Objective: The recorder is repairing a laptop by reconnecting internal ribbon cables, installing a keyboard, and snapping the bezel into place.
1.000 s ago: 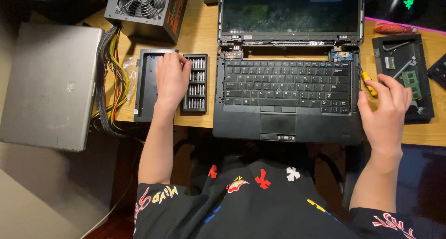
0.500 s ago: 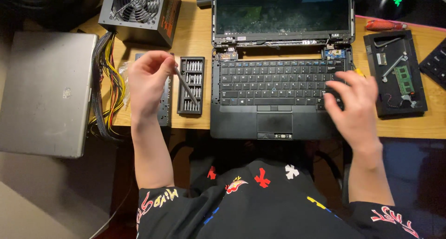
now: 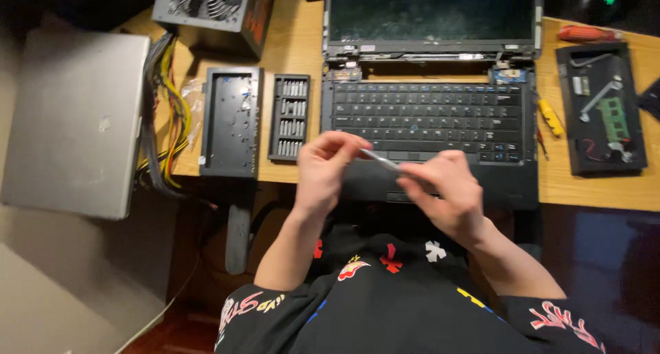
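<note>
Wooden desk (image 3: 295, 38) fills the upper part of the frame, with our lap in a black printed shirt (image 3: 405, 306) at the bottom. Our left hand (image 3: 326, 170) and right hand (image 3: 440, 192) meet at lower centre, over the front edge of an open black laptop (image 3: 426, 113). Both hands pinch a thin silver tool (image 3: 379, 160) between them: the left fingertips close on its upper-left end, the right fingertips on its lower-right end, so the tool spans the small gap between the hands, tilted down to the right. Just left of the left hand lies an open bit case (image 3: 289, 117) with rows of metal bits, and beside that its black lid tray (image 3: 230, 120). Further left, a bundle of yellow and black cables (image 3: 165, 113) runs up to a power supply unit (image 3: 210, 10) at the upper left, next to a grey metal case (image 3: 72, 120). Right of the keyboard we see a yellow-handled tool (image 3: 550, 117), then a black tray (image 3: 601, 110) holding small parts, and a red-handled screwdriver (image 3: 588, 33) above it.
</note>
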